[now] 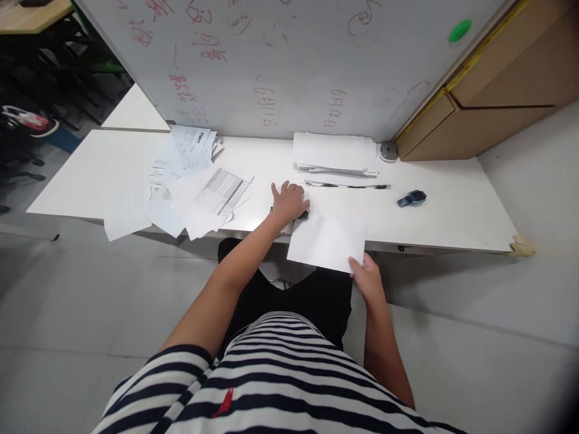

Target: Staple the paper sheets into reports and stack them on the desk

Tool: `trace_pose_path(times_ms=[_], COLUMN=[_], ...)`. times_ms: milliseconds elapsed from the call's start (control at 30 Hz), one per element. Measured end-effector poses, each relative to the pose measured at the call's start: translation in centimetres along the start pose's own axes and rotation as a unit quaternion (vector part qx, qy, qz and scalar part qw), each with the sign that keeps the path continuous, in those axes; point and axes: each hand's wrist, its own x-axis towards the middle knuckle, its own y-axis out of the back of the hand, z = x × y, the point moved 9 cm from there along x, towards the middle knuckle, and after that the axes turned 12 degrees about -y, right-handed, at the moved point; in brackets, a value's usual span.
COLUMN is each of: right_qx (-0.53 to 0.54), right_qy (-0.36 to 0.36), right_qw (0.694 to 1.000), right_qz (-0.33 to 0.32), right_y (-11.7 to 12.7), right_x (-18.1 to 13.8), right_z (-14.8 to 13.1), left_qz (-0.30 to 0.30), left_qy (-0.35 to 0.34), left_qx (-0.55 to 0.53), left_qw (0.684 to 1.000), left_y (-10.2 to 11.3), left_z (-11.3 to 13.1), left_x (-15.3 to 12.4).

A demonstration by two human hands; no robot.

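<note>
My left hand [289,202] presses down from above, fingers bent, on what looks like a black stapler [304,214]. Most of that stapler is hidden beneath the palm; a dark end shows at the right of the hand. A white sheet of paper [325,244], possibly several together, reaches over the table's front edge, its far left corner at the stapler. Its near right corner is pinched in my right hand [366,277], thumb on top and the other fingers underneath.
Loose printed papers [199,193] spread on the white table [461,211] at left, some overhanging its edge. A paper stack [335,150] lies at the back, with a thin black-and-white strip [346,185] before it. A blue-black device [411,198] lies right. Behind stands a whiteboard [298,66].
</note>
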Motion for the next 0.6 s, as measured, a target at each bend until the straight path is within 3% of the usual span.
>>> trace_pose_path(times_ms=[267,600], right_qx=[-0.013,-0.046], right_qy=[0.013,0.023], right_qw=[1.0,0.998], right_qz=[-0.019,0.042], right_y=[-1.6,0.0], right_x=[-0.8,-1.9], right_z=[-1.4,-1.2], left_qz=[0.011,0.022], left_qy=[0.001,0.006], left_qx=[-0.02,-0.075], left_qw=[1.0,0.997], left_y=[0.1,0.4], left_z=[-0.4,-1.5], left_x=[-0.3,-0.5])
